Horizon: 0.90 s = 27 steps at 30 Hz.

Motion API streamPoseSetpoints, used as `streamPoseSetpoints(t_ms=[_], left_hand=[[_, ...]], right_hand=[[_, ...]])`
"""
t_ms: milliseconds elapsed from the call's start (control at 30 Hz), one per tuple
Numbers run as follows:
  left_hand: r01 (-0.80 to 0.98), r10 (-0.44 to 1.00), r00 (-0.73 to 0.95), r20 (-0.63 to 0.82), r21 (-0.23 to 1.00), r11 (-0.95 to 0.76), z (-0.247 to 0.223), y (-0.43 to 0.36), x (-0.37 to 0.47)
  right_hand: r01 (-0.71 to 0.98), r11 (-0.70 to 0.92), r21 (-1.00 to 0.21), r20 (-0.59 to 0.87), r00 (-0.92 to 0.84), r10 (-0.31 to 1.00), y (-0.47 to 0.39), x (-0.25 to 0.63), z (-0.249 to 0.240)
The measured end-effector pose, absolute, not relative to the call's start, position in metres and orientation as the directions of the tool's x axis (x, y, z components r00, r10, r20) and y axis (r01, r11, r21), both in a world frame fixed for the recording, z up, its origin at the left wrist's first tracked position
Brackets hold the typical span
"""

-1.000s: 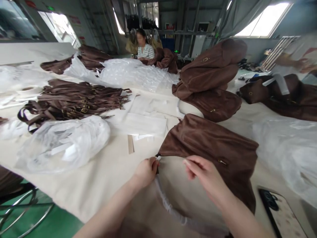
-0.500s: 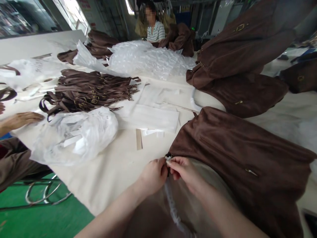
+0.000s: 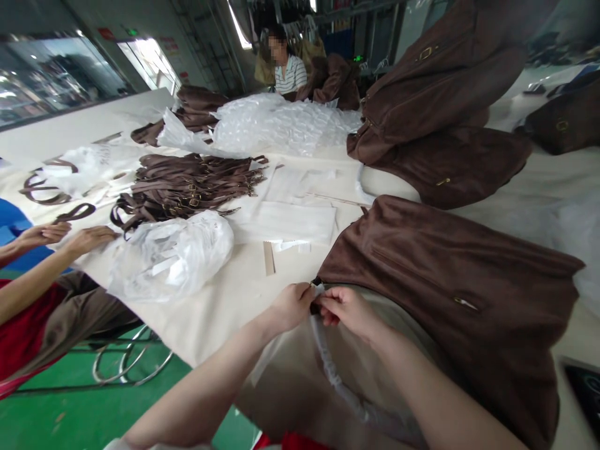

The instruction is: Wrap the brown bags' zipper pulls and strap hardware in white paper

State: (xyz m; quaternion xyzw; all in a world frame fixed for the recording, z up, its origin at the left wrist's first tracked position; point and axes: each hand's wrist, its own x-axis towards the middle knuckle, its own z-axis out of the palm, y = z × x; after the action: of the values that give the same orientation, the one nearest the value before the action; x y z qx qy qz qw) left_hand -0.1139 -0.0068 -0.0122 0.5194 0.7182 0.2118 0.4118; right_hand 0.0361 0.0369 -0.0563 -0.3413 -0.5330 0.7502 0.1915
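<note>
Brown and soft-looking, a bag (image 3: 445,275) lies across the right half of the frame on the pale desk (image 3: 225,312), its lower part hidden behind the right forearm. Its handle (image 3: 335,378), wrapped in translucent white material, curves down until that same forearm covers it. The dark joint at the bag's near corner is mostly masked by fingers, and a phone (image 3: 584,387) is cut off at the right edge. At the far left, a co-worker's hands (image 3: 91,239) show, but the head is out of frame.

Both forearms rise from the bottom and converge just below centre. The left hand (image 3: 293,306) is curled, its fingers closed on the joint. The right hand (image 3: 347,310) meets it from the other side, thumb and index finger pinching a small white piece (image 3: 319,290) there; its other fingers are tucked under.
</note>
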Motion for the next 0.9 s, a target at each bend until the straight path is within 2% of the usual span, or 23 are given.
streamPoseSetpoints(t_ms=[100,333,433,567,633,700,767,833,900], left_hand=[[0.381,0.830,-0.099,-0.549,0.750,0.541,-0.005,-0.009,-0.117],[0.100,0.617,0.065,-0.784,0.621,0.778,0.002,-0.021,-0.115],[-0.022,0.545,0.164,-0.822,0.549,0.835,0.000,-0.032,-0.111],[-0.424,0.521,0.348,-0.779,0.365,0.829,-0.008,-0.048,-0.105],[-0.520,0.533,0.393,-0.749,0.297,0.801,-0.011,-0.053,-0.102],[-0.514,0.535,0.405,-0.741,0.299,0.804,-0.010,-0.055,-0.098],[-0.461,0.547,0.378,-0.747,0.360,0.811,-0.006,-0.056,-0.092],[-0.361,0.589,0.283,-0.757,0.485,0.796,0.000,-0.057,-0.085],[-0.147,0.687,0.093,-0.720,0.673,0.725,0.006,-0.059,-0.079]], right_hand=[[0.114,-0.319,-0.941,-0.305,-0.691,0.655,0.035,0.038,-0.058],[0.174,-0.347,-0.922,-0.353,-0.747,0.563,0.029,0.041,-0.055],[0.171,-0.359,-0.917,-0.354,-0.762,0.542,0.023,0.044,-0.053],[0.195,-0.342,-0.919,-0.363,-0.758,0.542,0.017,0.045,-0.055],[0.219,-0.323,-0.921,-0.372,-0.746,0.552,0.016,0.044,-0.056],[0.259,-0.301,-0.918,-0.390,-0.727,0.565,0.016,0.043,-0.056],[0.300,-0.273,-0.914,-0.405,-0.704,0.583,0.016,0.044,-0.054],[0.330,-0.234,-0.914,-0.403,-0.688,0.603,0.016,0.047,-0.052],[0.346,-0.186,-0.919,-0.383,-0.686,0.618,0.017,0.051,-0.050]])
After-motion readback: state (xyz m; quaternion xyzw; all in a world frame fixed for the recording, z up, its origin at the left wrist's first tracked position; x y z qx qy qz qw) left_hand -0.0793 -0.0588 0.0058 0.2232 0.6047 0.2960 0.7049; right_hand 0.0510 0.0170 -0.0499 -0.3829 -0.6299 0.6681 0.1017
